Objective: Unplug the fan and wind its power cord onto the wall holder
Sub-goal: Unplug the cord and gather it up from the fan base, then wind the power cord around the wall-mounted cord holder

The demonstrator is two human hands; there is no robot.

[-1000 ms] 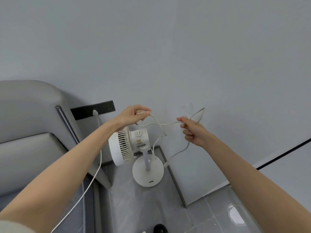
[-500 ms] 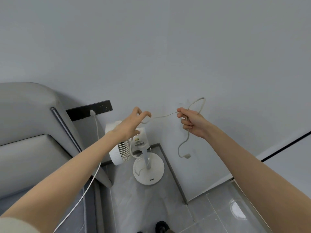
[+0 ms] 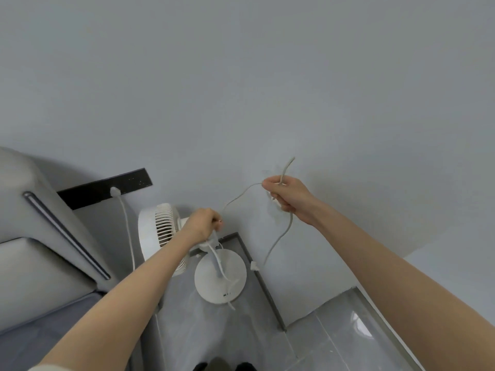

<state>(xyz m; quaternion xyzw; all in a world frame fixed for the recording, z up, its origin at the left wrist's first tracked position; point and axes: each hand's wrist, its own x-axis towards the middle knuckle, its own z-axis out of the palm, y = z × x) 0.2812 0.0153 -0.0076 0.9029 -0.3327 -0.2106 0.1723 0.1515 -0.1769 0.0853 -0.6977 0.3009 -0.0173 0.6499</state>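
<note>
A small white fan (image 3: 160,231) stands on a round base (image 3: 221,275) on the floor by the wall. Its pale power cord (image 3: 238,198) is unplugged and runs between my two hands. My left hand (image 3: 202,223) grips the cord just above the fan's stand. My right hand (image 3: 285,194) holds the cord up close to the wall, with a loop rising above the fist and the tail hanging down to the plug (image 3: 254,266). The wall holder is hidden behind my right hand.
A black socket strip (image 3: 104,188) on the wall holds another white plug (image 3: 115,191) whose cable drops to the floor. A grey padded headboard (image 3: 34,236) fills the left. A dark skirting strip (image 3: 263,285) runs along the floor by the wall.
My left hand has dropped from beside the right hand down to the fan and closed on the cord. The right hand stays at the wall and the plug hangs lower.
</note>
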